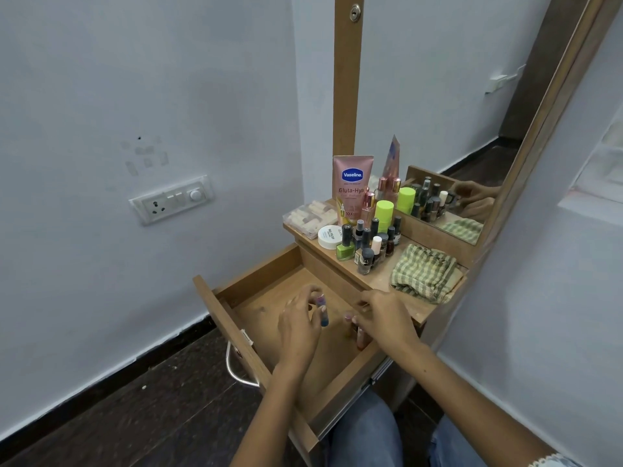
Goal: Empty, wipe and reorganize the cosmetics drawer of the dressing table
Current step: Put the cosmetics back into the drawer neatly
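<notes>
The wooden drawer (215,308) of the dressing table is pulled out wide. My left hand (298,323) is inside it, fingers curled round small bottles (322,311) with pink and blue contents. My right hand (387,318) is at the drawer's right side, fingertips on small reddish-orange bottles (360,335) standing there. The rest of the drawer floor is bare wood. On the table top (377,281) stand several nail polish bottles (367,244), a pink Vaseline tube (352,187), a green-capped bottle (384,212) and a white jar (329,236).
A green checked cloth (423,273) lies crumpled on the table top's right. A clear box (308,217) of small items sits at the back left. The mirror (472,112) rises behind. A switch plate (172,202) is on the left wall. My knees are under the drawer.
</notes>
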The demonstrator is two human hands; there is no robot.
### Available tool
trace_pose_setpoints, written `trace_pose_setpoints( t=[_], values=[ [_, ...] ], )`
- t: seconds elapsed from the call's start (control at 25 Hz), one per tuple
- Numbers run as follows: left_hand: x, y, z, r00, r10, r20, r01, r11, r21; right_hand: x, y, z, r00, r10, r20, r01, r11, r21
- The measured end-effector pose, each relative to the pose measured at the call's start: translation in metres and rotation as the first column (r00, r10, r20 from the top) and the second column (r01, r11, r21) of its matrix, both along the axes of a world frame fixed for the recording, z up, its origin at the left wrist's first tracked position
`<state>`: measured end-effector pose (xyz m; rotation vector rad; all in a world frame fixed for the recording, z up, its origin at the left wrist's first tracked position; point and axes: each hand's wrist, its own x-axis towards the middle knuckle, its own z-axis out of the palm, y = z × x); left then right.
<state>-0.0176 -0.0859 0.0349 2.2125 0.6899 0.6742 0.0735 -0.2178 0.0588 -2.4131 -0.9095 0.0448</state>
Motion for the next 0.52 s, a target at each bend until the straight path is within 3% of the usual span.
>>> trace_pose_setpoints(
  t=[0.2,0.52],
  values=[
    [0.019,0.003,-0.003,0.984,-0.113,-0.141,0.125,0.989,0.078,-0.003,-0.016,0.001,0.999,-0.033,0.025,0.032,0.998,0.052],
    [0.027,0.007,-0.019,0.947,-0.268,-0.178,0.283,0.957,0.065,-0.003,-0.016,0.0,1.0,-0.012,0.012,0.011,0.997,0.075]
  ],
)
